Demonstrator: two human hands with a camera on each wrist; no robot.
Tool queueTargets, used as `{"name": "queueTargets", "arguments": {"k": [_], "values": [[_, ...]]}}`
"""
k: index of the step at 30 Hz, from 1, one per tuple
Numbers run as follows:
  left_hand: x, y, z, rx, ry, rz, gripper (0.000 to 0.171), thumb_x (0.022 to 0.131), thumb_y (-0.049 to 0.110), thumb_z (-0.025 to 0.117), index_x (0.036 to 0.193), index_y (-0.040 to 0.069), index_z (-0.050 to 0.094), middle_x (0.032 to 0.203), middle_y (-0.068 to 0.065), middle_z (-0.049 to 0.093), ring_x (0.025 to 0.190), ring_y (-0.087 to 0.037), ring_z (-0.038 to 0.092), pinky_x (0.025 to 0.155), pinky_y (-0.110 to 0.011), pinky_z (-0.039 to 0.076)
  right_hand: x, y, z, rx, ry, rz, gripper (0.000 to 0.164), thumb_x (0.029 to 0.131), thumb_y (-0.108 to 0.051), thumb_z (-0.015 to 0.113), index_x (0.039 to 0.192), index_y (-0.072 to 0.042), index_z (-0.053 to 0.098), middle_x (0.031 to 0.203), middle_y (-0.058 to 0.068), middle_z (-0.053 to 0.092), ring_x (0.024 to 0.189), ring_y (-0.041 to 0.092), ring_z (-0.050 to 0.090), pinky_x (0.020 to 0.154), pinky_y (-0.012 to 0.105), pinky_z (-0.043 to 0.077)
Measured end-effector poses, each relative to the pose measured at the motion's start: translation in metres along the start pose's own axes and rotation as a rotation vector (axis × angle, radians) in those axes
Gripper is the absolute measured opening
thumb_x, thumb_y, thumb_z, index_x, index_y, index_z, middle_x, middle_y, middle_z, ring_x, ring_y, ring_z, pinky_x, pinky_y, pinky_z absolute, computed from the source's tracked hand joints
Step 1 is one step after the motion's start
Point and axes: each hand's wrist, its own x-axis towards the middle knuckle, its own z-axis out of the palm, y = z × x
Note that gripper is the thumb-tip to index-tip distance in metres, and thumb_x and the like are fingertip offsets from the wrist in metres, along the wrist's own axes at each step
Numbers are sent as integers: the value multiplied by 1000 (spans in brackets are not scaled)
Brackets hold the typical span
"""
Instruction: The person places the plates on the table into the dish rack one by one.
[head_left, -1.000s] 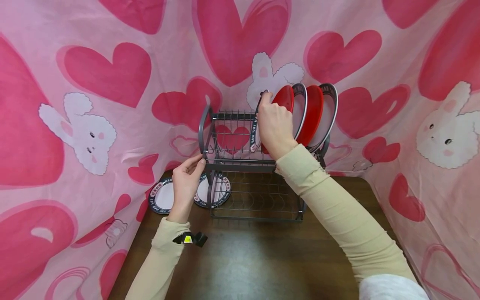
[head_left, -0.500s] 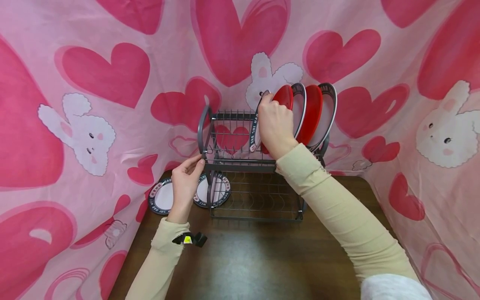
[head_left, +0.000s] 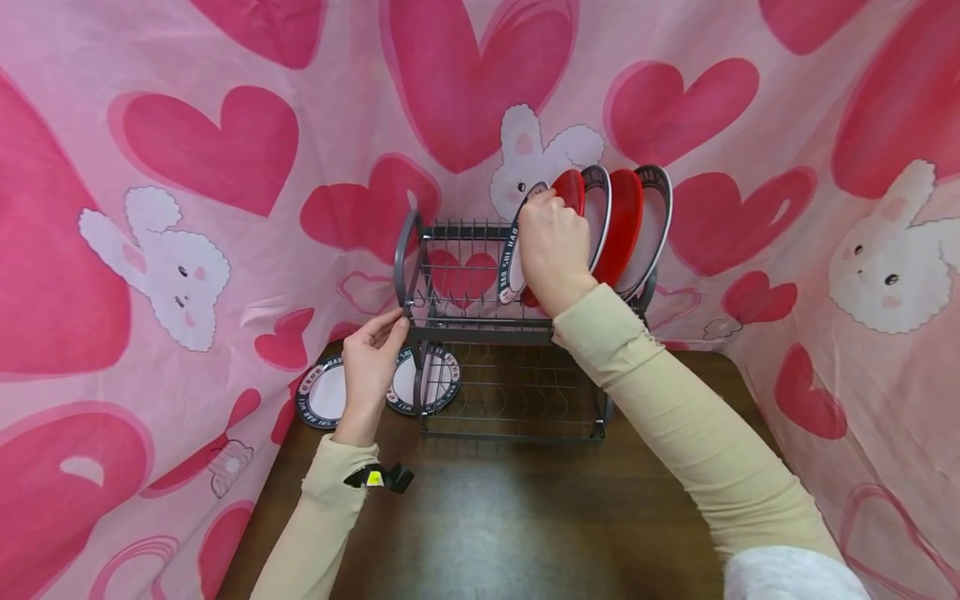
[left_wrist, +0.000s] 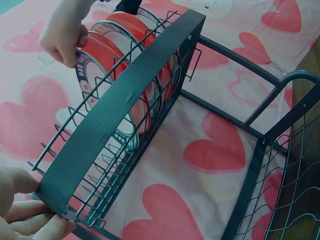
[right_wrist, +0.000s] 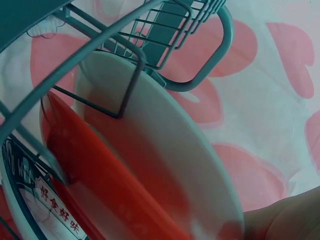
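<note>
A dark two-tier dish rack stands at the back of the table. My left hand pinches the front left corner of its upper tier, thumb and fingers at the dark bar in the left wrist view. My right hand holds the top edge of a white plate with a dark lettered rim, which stands on edge in the upper tier. Right of it, red plates alternate with dark-rimmed plates. Close in the right wrist view are a pale plate back and a red plate.
Two more dark-rimmed plates lie flat on the brown table: one at the left, one partly behind the rack's lower left post. Pink heart-patterned cloth surrounds the table on the back and sides.
My right hand has shifted slightly right and down, and the held plate's top leans a little further right, showing more of its face. The left hand keeps its place.
</note>
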Motion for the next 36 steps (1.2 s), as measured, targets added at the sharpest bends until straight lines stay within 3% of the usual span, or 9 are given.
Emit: {"name": "queueTargets", "arguments": {"k": [6,16,22,36], "values": [[1,-1,1,6,-6,-2,31,100,19,71,127,4,74,124,-17,74,115,-25,70,103,-40,54,0,1,-1,25,11,-1,35,103,-12,63,126,14,62,107,29,69,87,42,75,78,51,62],[0,-1,1,15,-2,-9,32,100,19,71,128,4,74,124,-17,74,116,-27,71,103,-40,54,-4,3,-7,65,5,-2,35,102,-12,64,129,10,59,113,30,63,88,43,74,80,52,62],[0,0,1,18,0,-3,32,100,20,71,128,4,74,123,-18,74,115,-27,71,103,-40,54,-12,7,-10,78,112,-50,29,103,-15,61,123,6,62,113,28,63,79,41,73,75,52,63],[0,2,2,0,-1,-8,31,100,18,71,127,3,74,123,-20,73,115,-26,70,102,-39,54,-35,27,1,277,437,-236,23,104,-20,58,114,0,66,93,21,69,72,35,69,66,51,62]]}}
